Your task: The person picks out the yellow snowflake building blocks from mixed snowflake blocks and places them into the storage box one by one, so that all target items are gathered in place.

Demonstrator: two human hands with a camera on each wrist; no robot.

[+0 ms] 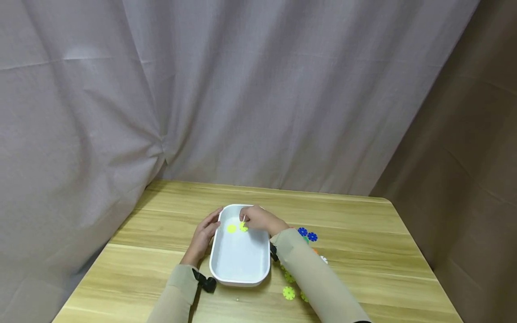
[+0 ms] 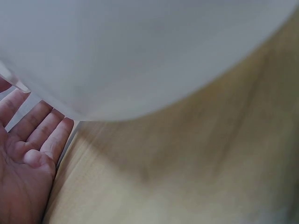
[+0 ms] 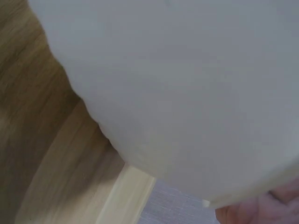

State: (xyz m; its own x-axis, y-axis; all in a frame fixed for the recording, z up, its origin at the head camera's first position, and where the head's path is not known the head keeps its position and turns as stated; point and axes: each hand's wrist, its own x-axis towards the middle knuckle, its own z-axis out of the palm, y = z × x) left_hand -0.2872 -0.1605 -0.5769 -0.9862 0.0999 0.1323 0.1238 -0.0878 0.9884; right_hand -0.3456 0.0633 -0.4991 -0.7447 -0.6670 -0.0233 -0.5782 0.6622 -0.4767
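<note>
A white rectangular tray (image 1: 240,260) stands on the wooden table. My left hand (image 1: 203,237) holds its left side, thumb over the rim and fingers along the outer wall; in the left wrist view that hand (image 2: 28,163) shows its fingers against the wall. My right hand (image 1: 260,220) reaches over the far right rim, fingertips pinching a yellow notched interlocking disc (image 1: 243,227) inside the tray. A thin pale strip shows at those fingertips, too small to make out. Another yellow disc (image 1: 231,229) lies on the tray floor to the left. The right wrist view is mostly filled by the tray wall (image 3: 187,93).
Right of the tray, partly under my right forearm, several discs lie loose: blue ones (image 1: 312,236), a green one (image 1: 305,239), a white one (image 1: 324,259) and yellow ones (image 1: 288,293). Grey curtain (image 1: 262,112) hangs behind the table (image 1: 363,251).
</note>
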